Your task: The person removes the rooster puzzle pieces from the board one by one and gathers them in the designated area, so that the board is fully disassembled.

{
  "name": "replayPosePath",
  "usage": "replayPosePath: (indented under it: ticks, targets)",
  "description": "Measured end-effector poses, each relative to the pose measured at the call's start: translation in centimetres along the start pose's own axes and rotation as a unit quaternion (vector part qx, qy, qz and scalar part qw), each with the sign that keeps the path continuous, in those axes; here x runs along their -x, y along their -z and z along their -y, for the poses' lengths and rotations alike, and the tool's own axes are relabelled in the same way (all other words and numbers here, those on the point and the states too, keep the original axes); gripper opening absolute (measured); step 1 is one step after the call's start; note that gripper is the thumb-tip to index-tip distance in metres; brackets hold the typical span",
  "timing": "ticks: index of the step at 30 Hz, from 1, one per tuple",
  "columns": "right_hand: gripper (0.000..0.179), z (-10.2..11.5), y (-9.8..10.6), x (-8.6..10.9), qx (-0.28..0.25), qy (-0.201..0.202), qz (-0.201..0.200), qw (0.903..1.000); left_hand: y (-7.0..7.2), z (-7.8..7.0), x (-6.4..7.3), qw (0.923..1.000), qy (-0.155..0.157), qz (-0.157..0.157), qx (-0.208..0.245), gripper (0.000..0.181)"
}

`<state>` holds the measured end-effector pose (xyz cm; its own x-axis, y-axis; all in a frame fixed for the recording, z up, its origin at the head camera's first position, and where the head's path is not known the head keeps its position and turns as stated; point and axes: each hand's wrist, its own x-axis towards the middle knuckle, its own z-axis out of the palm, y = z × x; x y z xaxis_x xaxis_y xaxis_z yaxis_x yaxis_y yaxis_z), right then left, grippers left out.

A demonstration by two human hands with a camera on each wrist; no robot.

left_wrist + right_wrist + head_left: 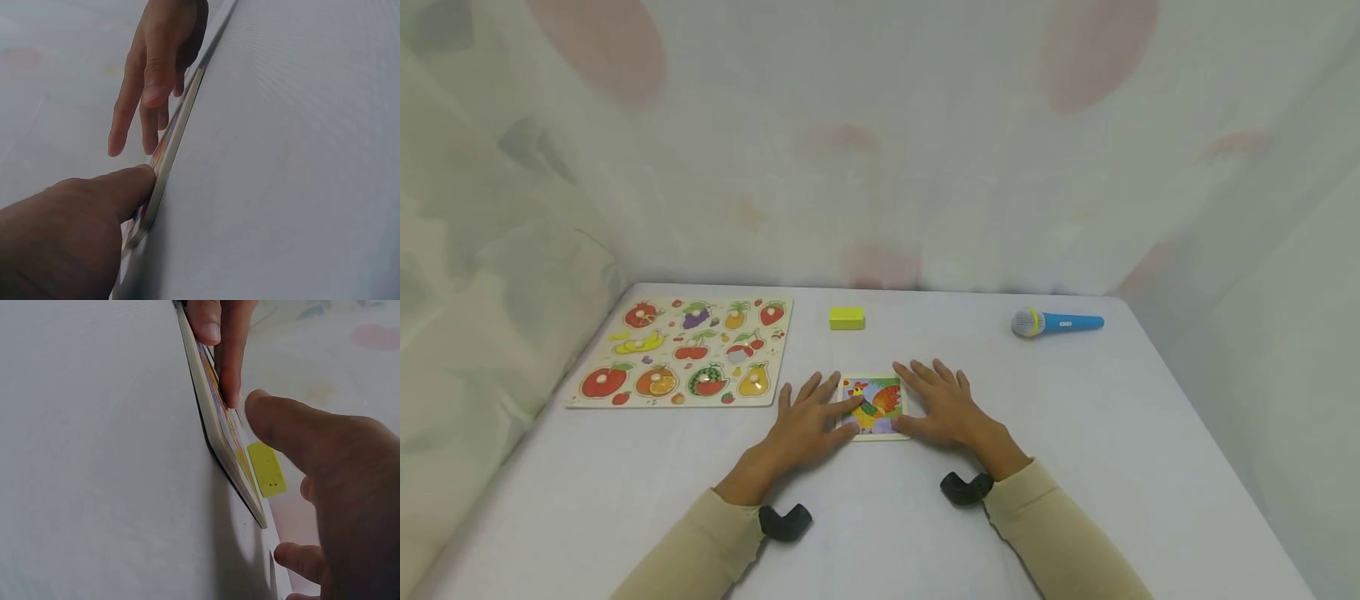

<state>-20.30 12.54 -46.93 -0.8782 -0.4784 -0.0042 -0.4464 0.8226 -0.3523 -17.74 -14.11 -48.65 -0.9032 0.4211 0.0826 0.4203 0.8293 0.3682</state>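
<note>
A small square puzzle board [880, 421] with a colourful rooster picture and a pale border lies flat in the middle of the table, between the two hands. My left hand [801, 429] is spread at its left side, the index finger reaching across the picture and the thumb over the lower left part. On the other side my right hand [947, 408] has its fingers spread, the thumb over the lower right corner. In the right wrist view that thumb appears just above the board's surface [222, 440]. The left thumb overlaps the board's edge [169, 162] in the left wrist view.
A fruit peg puzzle [685, 354] lies at the left of the white table [865, 533]. Behind the rooster board stands a yellow block [847, 318], and a blue toy microphone [1060, 322] lies at the back right. Patterned cloth [880, 192] hangs around the table's back and sides.
</note>
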Motion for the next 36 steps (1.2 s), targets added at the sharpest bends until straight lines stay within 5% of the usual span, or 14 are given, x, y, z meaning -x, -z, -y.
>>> replayPosePath:
  ticks: [22, 36]
  targets:
    - [0.077, 2.5, 0.8, -2.5, -0.052, 0.022, -0.007, 0.9984, -0.1, 0.2, 0.2, 0.9994, -0.01, -0.029, 0.018, 0.042]
    - [0.055, 3.7, -0.6, -4.2, -0.077, 0.04, -0.014, 0.9961, -0.2, 0.2, 0.1, 0.9989, -0.006, -0.034, 0.031, 0.044]
